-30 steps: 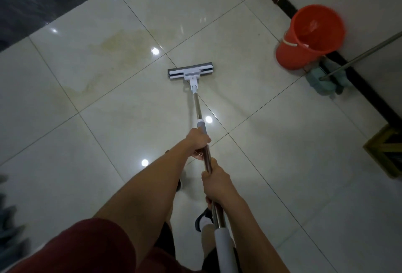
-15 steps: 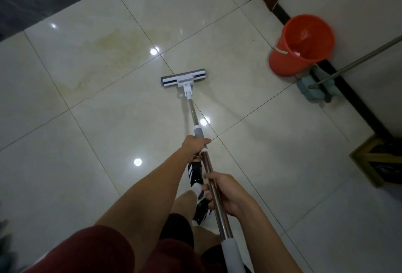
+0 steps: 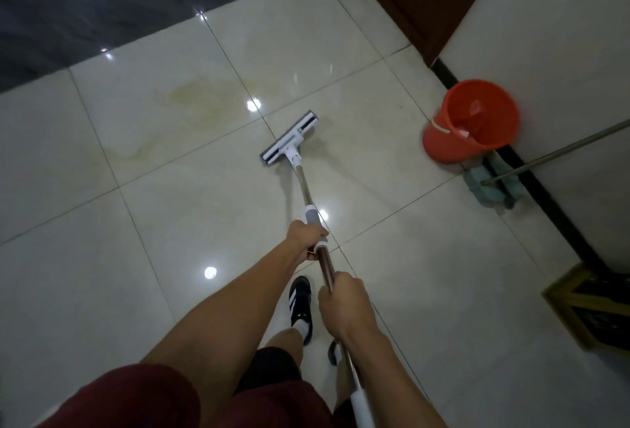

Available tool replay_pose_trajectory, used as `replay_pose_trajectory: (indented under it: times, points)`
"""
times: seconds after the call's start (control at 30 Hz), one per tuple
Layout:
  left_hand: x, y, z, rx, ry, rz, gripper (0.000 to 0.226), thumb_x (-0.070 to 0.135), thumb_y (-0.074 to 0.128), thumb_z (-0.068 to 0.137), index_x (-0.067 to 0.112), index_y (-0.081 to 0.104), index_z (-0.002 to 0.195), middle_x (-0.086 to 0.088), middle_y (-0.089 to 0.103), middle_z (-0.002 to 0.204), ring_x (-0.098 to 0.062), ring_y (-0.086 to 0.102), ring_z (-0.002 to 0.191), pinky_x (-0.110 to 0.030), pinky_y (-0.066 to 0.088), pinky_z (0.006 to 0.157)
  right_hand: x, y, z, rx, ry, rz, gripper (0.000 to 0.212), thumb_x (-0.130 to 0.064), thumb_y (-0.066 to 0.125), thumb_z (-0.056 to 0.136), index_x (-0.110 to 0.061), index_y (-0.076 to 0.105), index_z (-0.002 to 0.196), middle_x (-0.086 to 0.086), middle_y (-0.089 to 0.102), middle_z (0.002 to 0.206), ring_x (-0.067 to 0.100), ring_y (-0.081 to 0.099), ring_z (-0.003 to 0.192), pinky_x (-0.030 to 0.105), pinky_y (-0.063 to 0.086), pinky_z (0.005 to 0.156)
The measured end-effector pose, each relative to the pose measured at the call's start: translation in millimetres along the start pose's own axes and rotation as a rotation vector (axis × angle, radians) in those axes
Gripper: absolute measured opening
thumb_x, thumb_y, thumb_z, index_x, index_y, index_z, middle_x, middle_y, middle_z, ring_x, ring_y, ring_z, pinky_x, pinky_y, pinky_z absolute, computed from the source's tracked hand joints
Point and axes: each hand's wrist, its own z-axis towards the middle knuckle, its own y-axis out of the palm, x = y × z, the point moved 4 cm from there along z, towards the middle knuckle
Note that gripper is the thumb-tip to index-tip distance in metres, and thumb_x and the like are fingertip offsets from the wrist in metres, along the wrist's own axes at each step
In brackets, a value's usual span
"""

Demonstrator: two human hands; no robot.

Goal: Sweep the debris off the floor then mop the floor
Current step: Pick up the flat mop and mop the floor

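I am mopping the floor (image 3: 136,257) with the flat mop (image 3: 289,141), whose head is lying on the pale tiles just right of the frame's centre, turned at a slant. To do this pass well, I judge I should be keeping the head flat and pressed down, and working it toward the yellowish stain (image 3: 191,104) in the upper left of centre with overlapping strokes. My left hand (image 3: 306,235) is gripping the pole just below its grey collar, fingers curled tight around it. My right hand (image 3: 344,305) is holding the metal pole lower in the frame, fingers wrapped fully round it, none spread. At the right edge of the frame an orange bucket (image 3: 470,121) is standing against the wall, with a second mop (image 3: 491,185) lying just beside it.
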Motion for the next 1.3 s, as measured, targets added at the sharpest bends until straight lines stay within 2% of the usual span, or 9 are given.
replay_pose_trajectory:
  times: [0.1, 0.23, 0.33, 0.4, 0.5, 0.73, 0.93, 1.2, 1.3]
  points:
    - [18.0, 3.4, -6.5, -0.049, -0.024, -0.222, 0.018, 0.003, 0.07, 0.088, 0.001, 0.056, 0.099, -0.02, 0.066, 0.093, -0.027, 0.064, 0.067, -0.039, 0.06, 0.057, -9.4, -16.8, 0.4, 0.08, -0.109, -0.25, 0.026, -0.02, 0.05, 0.103, -0.008, 0.056, 0.125, 0.008, 0.068, 0.111, 0.02, 0.068, 0.092, 0.029, 0.056, 0.079]
    - [44.0, 7.6, -11.0, -0.076, -0.027, -0.364, 0.037, 0.007, 0.076, 0.088, -0.003, 0.055, 0.117, -0.015, 0.063, 0.087, -0.022, 0.059, 0.06, -0.033, 0.054, 0.049, -21.1, -33.4, 1.7, 0.162, -0.229, -0.393, 0.036, -0.02, 0.051, 0.101, -0.013, 0.049, 0.136, 0.005, 0.069, 0.105, 0.019, 0.068, 0.088, 0.029, 0.055, 0.076]
    - [60.5, 1.5, -12.8, -0.098, -0.003, -0.495, 0.03, 0.001, 0.064, 0.093, -0.002, 0.053, 0.121, -0.013, 0.064, 0.084, -0.021, 0.057, 0.058, -0.034, 0.052, 0.052, -17.8, -51.2, 17.9, -0.028, -0.061, 0.146, 0.048, -0.018, 0.057, 0.092, -0.02, 0.043, 0.138, 0.007, 0.067, 0.097, 0.019, 0.067, 0.07, 0.033, 0.057, 0.059]
    - [68.3, -5.0, -15.0, -0.152, 0.021, -0.577, 0.018, 0.002, 0.057, 0.096, 0.001, 0.051, 0.113, -0.011, 0.063, 0.082, -0.02, 0.056, 0.059, -0.032, 0.052, 0.052, -18.7, -51.5, 24.0, -0.279, 0.086, 0.51, 0.032, -0.012, 0.056, 0.088, -0.011, 0.052, 0.12, 0.012, 0.072, 0.083, 0.018, 0.059, 0.049, 0.03, 0.05, 0.045]
    - [63.1, -13.2, -13.0, -0.171, 0.02, -0.588, 0.016, 0.008, 0.056, 0.098, 0.005, 0.049, 0.112, -0.012, 0.064, 0.091, -0.021, 0.058, 0.067, -0.034, 0.052, 0.06, -24.1, -52.7, 27.4, -0.154, -0.037, 0.251, 0.014, -0.008, 0.053, 0.085, -0.009, 0.059, 0.098, 0.011, 0.064, 0.079, 0.022, 0.059, 0.055, 0.033, 0.054, 0.049]
    - [31.5, -24.5, 10.5, 0.019, 0.011, -0.445, 0.042, 0.013, 0.078, 0.087, -0.001, 0.053, 0.118, -0.014, 0.063, 0.093, -0.024, 0.066, 0.071, -0.037, 0.059, 0.058, -15.3, -41.0, 37.1, 0.004, -0.229, -0.246, 0.022, -0.021, 0.052, 0.092, -0.017, 0.059, 0.112, 0.004, 0.064, 0.097, 0.023, 0.061, 0.08, 0.03, 0.048, 0.066]
    - [-3.5, -25.0, 29.0, 0.124, -0.028, -0.438, 0.041, 0.006, 0.077, 0.087, -0.008, 0.055, 0.118, -0.021, 0.066, 0.099, -0.03, 0.068, 0.075, -0.046, 0.061, 0.075, -5.0, -19.6, 44.9, -0.037, -0.255, -0.341, 0.026, -0.025, 0.053, 0.098, -0.017, 0.059, 0.121, 0.002, 0.066, 0.102, 0.018, 0.063, 0.081, 0.027, 0.052, 0.068]
    - [-34.8, -29.5, 39.0, 0.161, -0.085, -0.46, 0.041, 0.009, 0.076, 0.089, -0.008, 0.057, 0.12, -0.027, 0.067, 0.113, -0.032, 0.068, 0.081, -0.04, 0.058, 0.061, 0.8, -1.0, 51.6, -0.144, -0.238, -0.316, 0.017, -0.029, 0.055, 0.098, -0.019, 0.062, 0.111, -0.001, 0.067, 0.095, 0.015, 0.061, 0.074, 0.024, 0.046, 0.061]
    - [-32.1, -31.3, 41.7, 0.159, -0.073, -0.486, 0.039, 0.011, 0.076, 0.089, -0.008, 0.058, 0.118, -0.025, 0.067, 0.111, -0.028, 0.067, 0.077, -0.037, 0.057, 0.057, 2.9, -1.0, 59.0, -0.305, -0.148, -0.024, 0.013, -0.026, 0.05, 0.1, -0.022, 0.059, 0.109, 0.005, 0.066, 0.086, 0.014, 0.062, 0.061, 0.025, 0.049, 0.049]
